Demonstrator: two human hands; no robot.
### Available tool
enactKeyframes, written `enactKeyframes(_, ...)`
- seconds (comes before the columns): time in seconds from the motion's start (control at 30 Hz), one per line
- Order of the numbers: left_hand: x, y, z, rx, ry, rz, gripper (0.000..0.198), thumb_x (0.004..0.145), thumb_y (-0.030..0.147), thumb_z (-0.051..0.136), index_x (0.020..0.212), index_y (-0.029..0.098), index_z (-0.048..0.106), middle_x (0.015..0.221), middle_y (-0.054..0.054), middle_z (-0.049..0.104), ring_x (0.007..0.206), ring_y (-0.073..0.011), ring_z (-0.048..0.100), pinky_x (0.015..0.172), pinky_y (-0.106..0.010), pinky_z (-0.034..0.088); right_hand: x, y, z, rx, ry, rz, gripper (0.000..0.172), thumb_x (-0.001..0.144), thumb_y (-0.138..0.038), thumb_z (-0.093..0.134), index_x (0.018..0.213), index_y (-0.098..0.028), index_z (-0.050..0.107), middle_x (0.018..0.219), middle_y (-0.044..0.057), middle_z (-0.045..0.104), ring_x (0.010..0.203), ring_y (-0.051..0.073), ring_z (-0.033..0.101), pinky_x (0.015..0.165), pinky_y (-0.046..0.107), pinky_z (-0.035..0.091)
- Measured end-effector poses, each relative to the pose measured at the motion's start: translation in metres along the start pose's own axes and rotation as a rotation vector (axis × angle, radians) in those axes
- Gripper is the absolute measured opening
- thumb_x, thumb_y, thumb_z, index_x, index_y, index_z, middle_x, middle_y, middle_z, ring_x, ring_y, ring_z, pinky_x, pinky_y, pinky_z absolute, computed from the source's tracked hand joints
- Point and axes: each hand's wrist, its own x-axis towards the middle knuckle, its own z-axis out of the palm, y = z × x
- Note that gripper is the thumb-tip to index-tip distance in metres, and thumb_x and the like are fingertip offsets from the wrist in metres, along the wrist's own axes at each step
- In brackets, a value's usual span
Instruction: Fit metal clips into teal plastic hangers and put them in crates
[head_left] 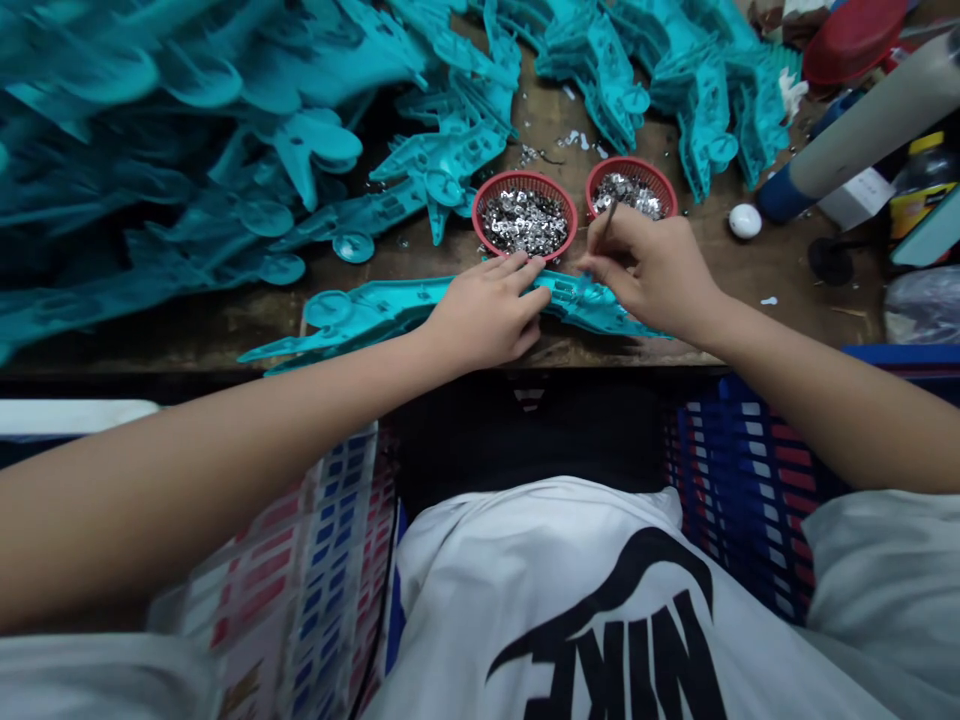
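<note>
Teal plastic part (375,308), left hand (484,310) pressing, right hand (649,272) pinching tweezers (609,224)

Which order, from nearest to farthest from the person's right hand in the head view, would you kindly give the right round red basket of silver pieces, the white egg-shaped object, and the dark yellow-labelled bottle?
From the right hand:
1. Right round red basket of silver pieces: directly ahead.
2. White egg-shaped object: to the right.
3. Dark yellow-labelled bottle: far right.
</note>
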Motion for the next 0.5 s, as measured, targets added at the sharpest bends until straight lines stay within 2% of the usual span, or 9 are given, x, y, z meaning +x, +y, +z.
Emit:
enactKeyframes(0.13,0.001,-0.001,0.002,0.059,0.005,0.018,0.052,0.106,0.023,0.069,0.153,0.015,0.089,0.189,-0.027,0.071,0.178,-0.0507,0.068,0.145,-0.075,0.062,0.005,0.009,0.012,0.137,0.121,-0.048,0.030,0.125,-0.048,0.070,0.145,-0.029,0.082,0.130,0.016,0.091,0.113,0.038,0.086,0.102,0.055,0.070)
enactKeyframes(0.33,0.002,0.000,0.002,0.084,-0.022,0.021,0.052,0.112,0.026,0.063,0.157,0.013,0.086,0.190,-0.027,0.069,0.180,-0.0508,0.066,0.145,-0.075,0.061,0.016,0.036,0.045,0.359,0.190,-0.286,0.025,0.122,-0.052,0.081,0.127,-0.028,0.077,0.115,0.009,0.088,0.107,0.032,0.087,0.102,0.051,0.076)
enactKeyframes(0.5,0.002,0.001,0.000,0.077,-0.042,0.011,0.051,0.115,0.028,0.060,0.155,0.012,0.086,0.192,-0.028,0.066,0.182,-0.0517,0.064,0.148,-0.076,0.058,0.019,0.041,0.046,0.414,0.238,-0.325,0.022,0.125,-0.052,0.078,0.125,-0.029,0.075,0.112,0.005,0.085,0.106,0.029,0.088,0.101,0.047,0.076)
